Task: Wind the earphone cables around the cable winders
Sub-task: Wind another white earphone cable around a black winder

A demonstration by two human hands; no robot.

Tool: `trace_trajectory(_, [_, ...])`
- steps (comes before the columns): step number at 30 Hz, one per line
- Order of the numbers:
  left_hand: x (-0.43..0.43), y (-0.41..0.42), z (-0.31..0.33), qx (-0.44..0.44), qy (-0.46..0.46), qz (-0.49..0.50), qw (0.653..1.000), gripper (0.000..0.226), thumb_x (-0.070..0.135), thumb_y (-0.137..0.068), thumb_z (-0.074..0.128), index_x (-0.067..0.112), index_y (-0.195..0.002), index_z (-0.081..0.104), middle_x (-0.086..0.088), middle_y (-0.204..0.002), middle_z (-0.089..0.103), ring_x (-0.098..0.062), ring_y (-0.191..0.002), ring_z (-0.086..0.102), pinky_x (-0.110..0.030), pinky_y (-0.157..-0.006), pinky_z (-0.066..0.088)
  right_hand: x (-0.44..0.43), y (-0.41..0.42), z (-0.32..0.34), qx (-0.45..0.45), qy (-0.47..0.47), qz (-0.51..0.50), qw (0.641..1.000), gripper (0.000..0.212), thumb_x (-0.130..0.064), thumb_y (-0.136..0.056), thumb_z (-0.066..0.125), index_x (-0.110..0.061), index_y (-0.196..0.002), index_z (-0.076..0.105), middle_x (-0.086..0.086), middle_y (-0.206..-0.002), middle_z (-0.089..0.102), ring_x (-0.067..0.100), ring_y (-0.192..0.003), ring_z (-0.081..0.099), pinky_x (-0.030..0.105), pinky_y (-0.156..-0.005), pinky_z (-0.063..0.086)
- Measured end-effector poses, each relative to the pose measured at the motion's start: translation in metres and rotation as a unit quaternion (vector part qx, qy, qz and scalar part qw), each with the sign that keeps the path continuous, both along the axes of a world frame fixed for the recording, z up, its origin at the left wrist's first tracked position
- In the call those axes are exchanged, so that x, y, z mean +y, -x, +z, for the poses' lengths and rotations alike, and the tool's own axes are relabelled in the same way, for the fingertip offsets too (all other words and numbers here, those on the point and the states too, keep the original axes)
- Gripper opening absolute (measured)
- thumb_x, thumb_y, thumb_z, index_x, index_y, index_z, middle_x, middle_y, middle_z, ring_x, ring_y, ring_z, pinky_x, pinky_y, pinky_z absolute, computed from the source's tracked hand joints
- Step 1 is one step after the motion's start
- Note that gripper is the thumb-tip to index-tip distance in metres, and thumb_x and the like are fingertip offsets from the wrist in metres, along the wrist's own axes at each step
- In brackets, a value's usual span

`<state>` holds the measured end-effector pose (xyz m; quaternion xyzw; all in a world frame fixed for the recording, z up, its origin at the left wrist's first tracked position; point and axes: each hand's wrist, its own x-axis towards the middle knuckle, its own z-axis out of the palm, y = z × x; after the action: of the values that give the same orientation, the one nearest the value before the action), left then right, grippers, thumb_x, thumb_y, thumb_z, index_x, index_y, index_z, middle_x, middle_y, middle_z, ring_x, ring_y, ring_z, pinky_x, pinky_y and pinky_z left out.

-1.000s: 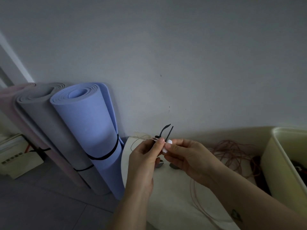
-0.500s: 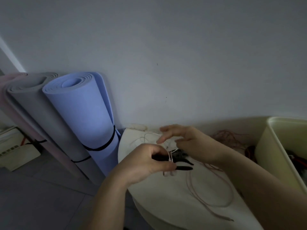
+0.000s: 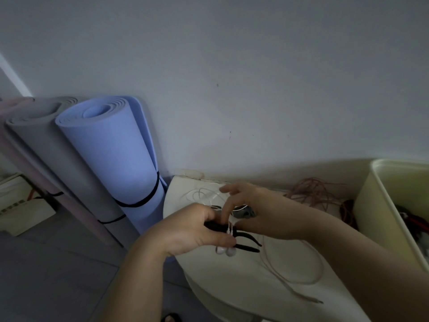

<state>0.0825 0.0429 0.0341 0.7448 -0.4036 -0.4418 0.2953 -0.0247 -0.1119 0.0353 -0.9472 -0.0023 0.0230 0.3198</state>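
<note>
1. Progress: the task appears to be at an early stage. The left hand (image 3: 192,231) is clamped round the black cable winder (image 3: 248,249), held just above the near edge of the white table (image 3: 232,287), and only a couple of turns of the white earphone cable (image 3: 230,227) cross the winder's waist.
2. The two earbuds (image 3: 225,251) hang just below the left thumb, so that end of the cable is anchored. The rest lies in loose loops on the table behind the hands and has yet to be wound.
3. The right hand (image 3: 260,212) is just beside the left, fingers spread, with its forefinger (image 3: 226,212) reaching down to the winder. In this dim view, whether it pinches the cable under the palm cannot be told.
4. More is left: a pinkish cable (image 3: 308,297) trails unwound across the table, and a reddish tangle (image 3: 315,191) lies near the wall beside a cream bin (image 3: 371,205).
5. Materials and shapes:
   - The winder is matte and dark, narrow in the middle, ending in two thin curved prongs.
   - The white cable is fine and limp and will likely slip off unless kept taut.
   - The earbuds are smooth, rounded and glossy.
   - The tabletop is smooth, pale and rounded at its edge.
</note>
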Motion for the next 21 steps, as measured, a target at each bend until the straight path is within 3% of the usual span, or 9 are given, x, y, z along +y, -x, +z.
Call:
trace_trajectory(6, [0.001, 0.000, 0.002, -0.003, 0.019, 0.013, 1.000, 0.008, 0.026, -0.080, 0.076, 0.029, -0.085, 0.072, 0.018, -0.075, 0.071, 0.007, -0.080, 0.064, -0.008, -0.078, 0.045, -0.003, -0.002, 0.002, 0.003, -0.013, -0.023, 1.000, 0.004, -0.029, -0.085, 0.069, -0.031, -0.088, 0.072, -0.014, -0.137, 0.047, -0.006, -0.113, 0.046, 0.015, -0.097, 0.037])
trace_trajectory(9, [0.002, -0.002, 0.001, 0.029, 0.040, 0.029, 0.998, 0.009, 0.021, -0.080, 0.075, 0.022, -0.089, 0.072, 0.008, -0.080, 0.074, 0.003, -0.078, 0.066, -0.013, -0.079, 0.047, -0.011, 0.003, 0.007, 0.035, -0.066, -0.033, 0.997, 0.011, -0.030, -0.081, 0.072, -0.039, -0.077, 0.067, -0.019, -0.128, 0.054, -0.011, -0.107, 0.050, 0.009, -0.093, 0.037])
trace_trajectory(11, [0.004, -0.002, 0.002, 0.060, 0.066, 0.041, 0.995, 0.012, 0.019, -0.078, 0.076, 0.017, -0.090, 0.071, 0.001, -0.083, 0.075, -0.002, -0.078, 0.067, -0.015, -0.078, 0.049, -0.016, 0.005, 0.007, 0.045, -0.129, -0.043, 0.990, 0.007, -0.030, -0.080, 0.073, -0.036, -0.078, 0.070, -0.016, -0.115, 0.064, -0.009, -0.103, 0.056, 0.016, -0.097, 0.039])
trace_trajectory(14, [0.003, -0.001, 0.002, 0.073, 0.106, 0.066, 0.990, 0.027, 0.028, -0.064, 0.079, 0.017, -0.088, 0.069, 0.001, -0.081, 0.074, -0.006, -0.082, 0.068, -0.018, -0.077, 0.051, -0.021, 0.005, 0.003, 0.044, -0.245, -0.062, 0.966, 0.003, -0.023, -0.082, 0.070, -0.023, -0.083, 0.073, 0.002, -0.093, 0.073, 0.006, -0.088, 0.063, 0.032, -0.092, 0.046])
trace_trajectory(21, [0.000, 0.004, 0.008, 0.052, 0.166, 0.106, 0.979, 0.033, 0.028, -0.059, 0.078, 0.016, -0.086, 0.065, 0.009, -0.074, 0.071, -0.002, -0.073, 0.066, -0.014, -0.068, 0.049, -0.016, -0.001, -0.011, 0.082, -0.468, -0.061, 0.878, 0.012, -0.018, -0.077, 0.061, -0.016, -0.072, 0.071, 0.008, -0.075, 0.063, 0.022, -0.074, 0.054, 0.025, -0.070, 0.041])
